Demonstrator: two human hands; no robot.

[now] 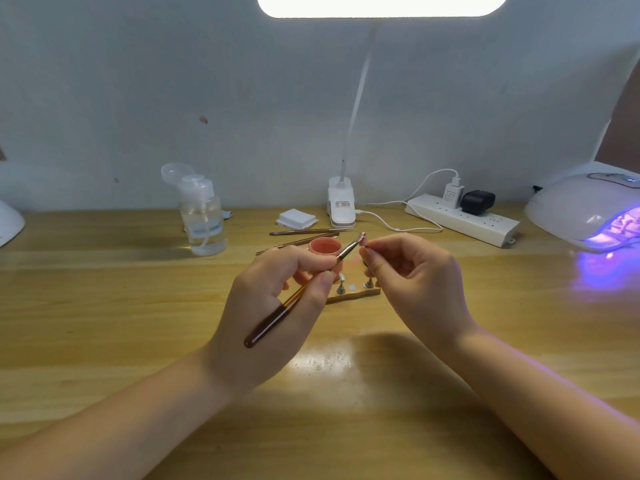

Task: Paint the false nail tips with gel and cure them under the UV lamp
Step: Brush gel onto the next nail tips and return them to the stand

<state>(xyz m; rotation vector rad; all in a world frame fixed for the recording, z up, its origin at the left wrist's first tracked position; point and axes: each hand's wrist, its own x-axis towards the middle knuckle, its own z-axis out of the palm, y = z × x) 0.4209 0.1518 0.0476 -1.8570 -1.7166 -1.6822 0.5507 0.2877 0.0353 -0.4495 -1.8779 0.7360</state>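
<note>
My left hand (277, 303) grips a brown-handled gel brush (294, 299), its bristle end raised to a small false nail tip (363, 240). My right hand (412, 282) pinches the stand of that nail tip between thumb and forefinger; the stand is mostly hidden by the fingers. Just behind my hands stands an open pink gel pot (325, 247). Below them lies a small wooden holder board (356, 293) with two metal nail stands on it. The white UV lamp (588, 209) sits at the far right, glowing violet inside.
Two spare brushes (304, 233) lie behind the pot. A clear pump bottle (204, 216) stands at the back left. A pad stack (297, 218), a clip desk lamp (341, 206) and a power strip (464, 216) with plugs and a cable line the back.
</note>
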